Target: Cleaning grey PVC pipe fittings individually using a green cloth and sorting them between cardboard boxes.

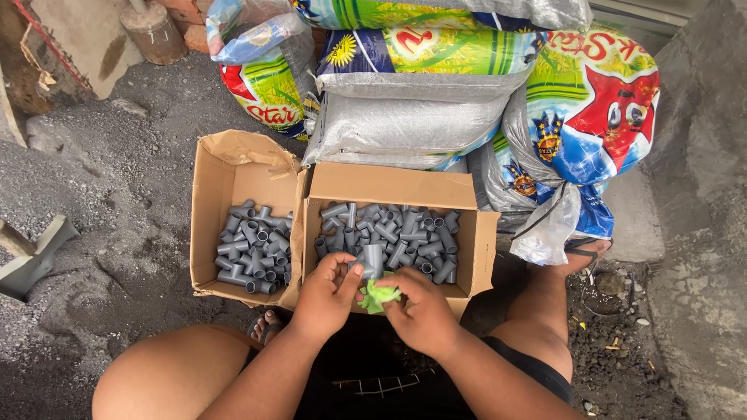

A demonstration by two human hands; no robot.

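My left hand [325,294] grips a grey plastic pipe fitting [372,259] just above the near edge of the right cardboard box [389,187]. Beside it, my right hand [420,311] pinches a small crumpled green scrap [378,295] that touches the fitting from below. The right box is filled with several grey pipe fittings [389,233]. A second cardboard box [233,167] to the left holds several more grey fittings [255,249]. My knees frame the bottom of the view.
Stuffed, colourfully printed woven sacks [420,85] are piled right behind the boxes. Grey gravel ground [117,194] spreads to the left, with a rusty can [154,33] at the top left. A clear plastic bag [548,229] hangs by my right knee.
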